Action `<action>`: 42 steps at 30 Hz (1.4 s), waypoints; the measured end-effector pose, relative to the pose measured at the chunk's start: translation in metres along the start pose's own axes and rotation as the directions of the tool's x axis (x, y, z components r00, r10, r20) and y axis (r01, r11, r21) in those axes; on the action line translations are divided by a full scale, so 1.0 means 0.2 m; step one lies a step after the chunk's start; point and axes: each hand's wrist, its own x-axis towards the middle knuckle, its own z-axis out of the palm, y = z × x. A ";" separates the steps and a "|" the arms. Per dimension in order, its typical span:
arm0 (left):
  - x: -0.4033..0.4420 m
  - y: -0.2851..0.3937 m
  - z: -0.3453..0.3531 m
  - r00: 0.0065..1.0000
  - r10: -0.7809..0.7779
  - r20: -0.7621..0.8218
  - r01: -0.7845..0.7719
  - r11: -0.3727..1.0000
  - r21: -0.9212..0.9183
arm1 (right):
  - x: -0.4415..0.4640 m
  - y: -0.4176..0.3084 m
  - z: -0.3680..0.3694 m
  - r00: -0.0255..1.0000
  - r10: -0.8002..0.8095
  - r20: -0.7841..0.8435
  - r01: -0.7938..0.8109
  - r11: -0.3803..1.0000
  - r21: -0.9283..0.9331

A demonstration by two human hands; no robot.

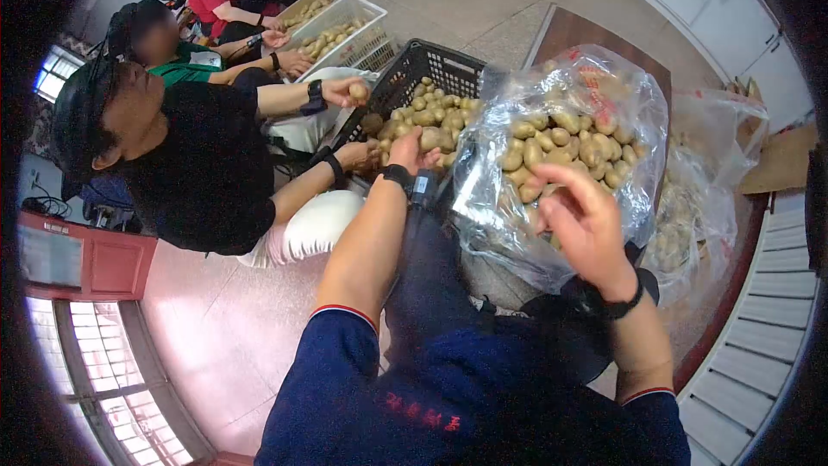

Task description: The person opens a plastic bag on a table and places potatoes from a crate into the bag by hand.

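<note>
My left hand (412,155) reaches over the near edge of a black crate (444,53) that holds many potatoes (435,108). Its fingertips point down among them, and what they hold, if anything, is hidden. On the right, my right hand (582,224) is raised above a clear plastic bag (483,194) full of potatoes (565,138). The thumb and fingers of that hand are curved and apart, with nothing seen between them.
A co-worker in black (190,164) sits at the left, both hands at the black crate, one holding a potato (358,91). Beyond, two more people sit by a white crate (366,13). Another plastic bag (690,216) stands at the right.
</note>
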 end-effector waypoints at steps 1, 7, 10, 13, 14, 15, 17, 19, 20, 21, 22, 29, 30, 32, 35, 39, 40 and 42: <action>0.00 0.03 -0.02 0.999 -0.035 -0.010 0.036 0.999 0.030 | -0.01 0.18 -0.03 0.992 0.092 -0.088 -0.091 0.996 0.013; 0.05 -0.01 -0.07 0.996 0.059 -0.066 -0.055 0.996 0.063 | -0.21 1.03 -0.29 0.916 0.008 -0.401 -0.278 0.734 -0.620; 0.06 0.00 -0.08 0.997 0.031 -0.066 -0.020 0.987 0.159 | -0.28 1.03 -0.29 0.873 0.181 -0.452 -0.469 0.566 -0.678; 0.12 -0.01 -0.10 0.997 0.019 -0.076 -0.008 0.990 0.138 | -0.28 1.01 -0.25 0.887 0.224 -0.404 -0.460 0.517 -0.722; 0.21 -0.04 -0.17 0.997 0.020 -0.076 -0.010 0.990 0.139 | -0.27 1.01 -0.24 0.891 0.248 -0.381 -0.455 0.509 -0.731; 0.19 -0.02 -0.17 0.958 0.269 0.100 -0.246 0.590 0.769 | -0.27 1.02 -0.22 0.885 0.274 -0.375 -0.464 0.477 -0.746; 0.13 -0.02 -0.20 0.755 0.481 0.446 -0.308 -0.340 0.889 | -0.29 1.06 -0.21 0.917 0.226 -0.328 -0.398 0.476 -0.784; 0.02 0.01 -0.15 0.791 0.427 0.439 -0.266 -0.406 0.874 | -0.29 1.09 -0.18 0.932 0.220 -0.288 -0.359 0.449 -0.818; 0.03 0.00 -0.16 0.769 0.453 0.450 -0.258 -0.424 0.868 | -0.29 1.10 -0.19 0.934 0.232 -0.270 -0.347 0.424 -0.836; 0.05 -0.02 -0.18 0.781 0.456 0.426 -0.239 -0.413 0.879 | -0.30 1.10 -0.18 0.942 0.213 -0.261 -0.329 0.420 -0.845; 0.08 -0.02 -0.20 0.790 0.460 0.405 -0.222 -0.401 0.889 | -0.29 1.09 -0.18 0.949 0.189 -0.254 -0.311 0.415 -0.855; 0.08 -0.03 -0.21 0.744 0.492 0.451 -0.288 -0.372 0.882 | -0.29 1.09 -0.15 0.973 0.100 -0.206 -0.228 0.329 -0.916; 0.02 -0.01 -0.11 0.743 0.491 0.455 -0.293 -0.374 0.880 | -0.29 1.11 -0.15 0.973 0.100 -0.210 -0.232 0.327 -0.916; -0.04 -0.03 0.05 0.964 0.259 -0.062 -0.260 0.965 -0.019 | -0.29 1.12 -0.14 0.971 0.118 -0.206 -0.232 0.291 -0.928; -0.21 -0.02 0.28 0.967 0.254 0.002 -0.254 0.967 0.016 | -0.28 1.07 -0.12 0.961 0.157 -0.226 -0.262 0.275 -0.925; -0.29 -0.10 0.42 0.950 0.200 0.238 -0.236 0.963 0.134 | -0.28 1.03 -0.11 0.971 0.122 -0.208 -0.239 0.389 -0.890; -0.31 -0.13 0.44 0.951 0.199 0.236 -0.235 0.962 0.136 | -0.28 1.02 -0.11 0.956 0.171 -0.240 -0.292 0.443 -0.847; -0.34 -0.18 0.49 0.928 0.114 0.354 -0.226 0.929 0.293 | -0.28 1.05 -0.11 0.937 0.223 -0.268 -0.346 0.492 -0.799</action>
